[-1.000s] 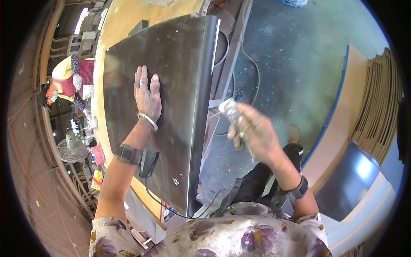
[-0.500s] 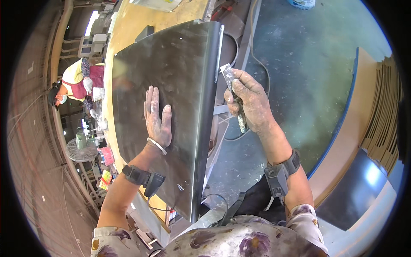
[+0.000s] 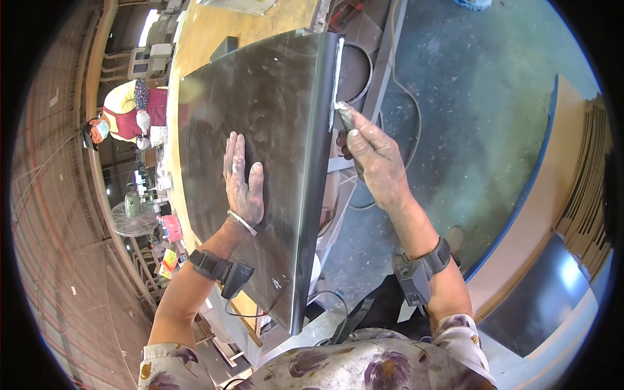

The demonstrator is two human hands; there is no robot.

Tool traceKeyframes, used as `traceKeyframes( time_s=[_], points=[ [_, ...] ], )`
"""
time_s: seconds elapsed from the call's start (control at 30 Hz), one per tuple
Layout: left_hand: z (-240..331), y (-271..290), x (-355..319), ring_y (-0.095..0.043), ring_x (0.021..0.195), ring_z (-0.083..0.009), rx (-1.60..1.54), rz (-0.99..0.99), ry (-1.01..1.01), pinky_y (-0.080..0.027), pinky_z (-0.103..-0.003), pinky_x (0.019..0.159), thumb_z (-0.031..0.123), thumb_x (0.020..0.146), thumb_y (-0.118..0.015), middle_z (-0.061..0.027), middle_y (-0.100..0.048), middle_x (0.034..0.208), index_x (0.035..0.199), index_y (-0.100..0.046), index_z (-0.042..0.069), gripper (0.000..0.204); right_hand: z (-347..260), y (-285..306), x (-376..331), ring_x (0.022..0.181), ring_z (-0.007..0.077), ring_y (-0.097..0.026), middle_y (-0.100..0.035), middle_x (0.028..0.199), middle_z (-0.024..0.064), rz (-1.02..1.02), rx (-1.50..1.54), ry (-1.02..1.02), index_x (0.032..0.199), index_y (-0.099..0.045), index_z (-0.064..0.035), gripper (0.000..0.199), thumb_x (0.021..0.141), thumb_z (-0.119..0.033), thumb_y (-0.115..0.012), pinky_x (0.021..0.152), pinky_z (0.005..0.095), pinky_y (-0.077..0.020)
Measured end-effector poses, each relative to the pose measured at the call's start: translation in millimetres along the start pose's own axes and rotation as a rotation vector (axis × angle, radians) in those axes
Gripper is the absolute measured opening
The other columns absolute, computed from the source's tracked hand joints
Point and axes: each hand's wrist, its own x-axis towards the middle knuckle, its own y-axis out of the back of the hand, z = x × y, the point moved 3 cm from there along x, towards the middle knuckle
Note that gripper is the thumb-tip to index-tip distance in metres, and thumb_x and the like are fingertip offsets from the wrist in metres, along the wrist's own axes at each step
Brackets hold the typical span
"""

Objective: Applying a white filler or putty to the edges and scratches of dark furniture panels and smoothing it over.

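Note:
A large dark panel (image 3: 214,130) lies on the wooden workbench, its rounded long edge facing right. My left hand (image 3: 245,185) rests flat on the panel's face, fingers stretched and dusted with pale powder. My right hand (image 3: 380,159) is closed around a putty knife (image 3: 345,115), whose pale-smeared blade tip is at the panel's right edge. A white strip of filler (image 3: 338,71) runs along the upper part of that edge. Most of the knife's handle is hidden by my fingers.
The yellowish workbench (image 3: 276,21) extends beyond the panel. A cable (image 3: 416,123) hangs right of the bench. Stacked brown boards (image 3: 585,175) and a dark glossy panel (image 3: 539,292) stand at the right. Across the bench at left are a masked co-worker (image 3: 133,110) and a fan (image 3: 132,218).
My right hand has turned and brought the putty knife's tip against the panel's edge. My left hand stays flat on the panel. The view has shifted slightly.

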Motion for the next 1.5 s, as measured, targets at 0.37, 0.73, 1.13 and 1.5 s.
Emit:
traceKeyframes(
  time_s=[0.37, 0.73, 1.13, 1.5],
  points=[
    [-3.4, -0.7, -1.7, -0.022, 0.130, -0.0321, -0.029, 0.007, -0.001, -0.017, -0.040, 0.106, 0.022, 0.087, -0.040, -0.0182, -0.024, 0.140, 0.133, -0.028, 0.000, 0.053, 15.9, -2.4, -23.8, 0.078, 0.0169, -0.058, -0.062, 0.089, 0.0106, 0.180, -0.461, 0.400, 0.120, -0.052, -0.0081, 0.043, 0.079, 0.004, -0.057, 0.073, 0.0272, -0.0467],
    [-4.2, -2.3, -1.9, -0.021, 0.130, -0.0320, -0.012, 0.003, 0.021, -0.016, -0.040, 0.106, 0.024, 0.088, -0.040, -0.0177, -0.023, 0.140, 0.134, -0.028, 0.000, 0.053, -57.5, 4.5, 8.0, 0.110, 0.0237, -0.052, -0.054, 0.117, 0.0153, -0.146, -0.811, 0.152, 0.116, -0.052, -0.0017, 0.031, 0.085, 0.000, -0.046, 0.094, 0.0299, -0.0391],
    [5.9, 1.0, -1.0, -0.019, 0.131, -0.0328, 0.044, -0.008, -0.009, -0.015, -0.040, 0.106, 0.019, 0.088, -0.037, -0.0173, -0.021, 0.141, 0.134, -0.026, -0.002, 0.051, -20.7, -9.4, -52.3, 0.072, 0.0356, -0.056, -0.057, 0.081, 0.0233, -0.178, -0.744, 0.203, 0.118, -0.051, -0.0045, 0.047, 0.072, 0.005, -0.054, 0.067, 0.0396, -0.0458],
    [2.8, -1.2, 0.1, -0.023, 0.129, -0.0321, 0.021, 0.012, -0.047, -0.018, -0.038, 0.105, 0.019, 0.088, -0.036, -0.0183, -0.023, 0.140, 0.134, -0.027, -0.002, 0.050, 3.8, -12.0, -104.6, 0.081, 0.0299, -0.058, -0.059, 0.095, 0.0194, -0.364, -0.639, 0.041, 0.126, -0.045, -0.0091, 0.049, 0.079, 0.003, -0.051, 0.074, 0.0357, -0.0481]
  ],
)
